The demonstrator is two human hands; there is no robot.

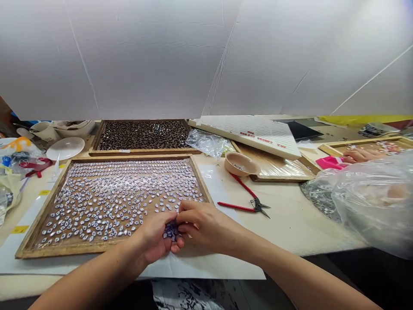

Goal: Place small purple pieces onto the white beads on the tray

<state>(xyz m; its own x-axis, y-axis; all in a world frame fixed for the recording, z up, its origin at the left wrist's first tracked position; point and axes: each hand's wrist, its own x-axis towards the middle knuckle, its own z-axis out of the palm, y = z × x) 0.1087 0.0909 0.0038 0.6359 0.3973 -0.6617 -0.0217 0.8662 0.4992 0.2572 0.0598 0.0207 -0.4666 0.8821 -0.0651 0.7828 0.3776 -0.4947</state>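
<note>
A wooden tray holds rows of small pale gems. At its near edge, the left hand cups a heap of purple gems; the right hand pinches into it, perhaps gripping one. Behind the tray sits a dark-bead tray; right of it, red snips and a small bowl.

The shallow wooden tray has a rough, matt brown frame and a glossy clear film lining under rows of small shiny purple-and-white beads. The left hand cups glossy purple beads. The slim snips have red plastic-coated handles and dark metal tips. The crinkled clear plastic bag gleams; the white counter looks matt.
</note>
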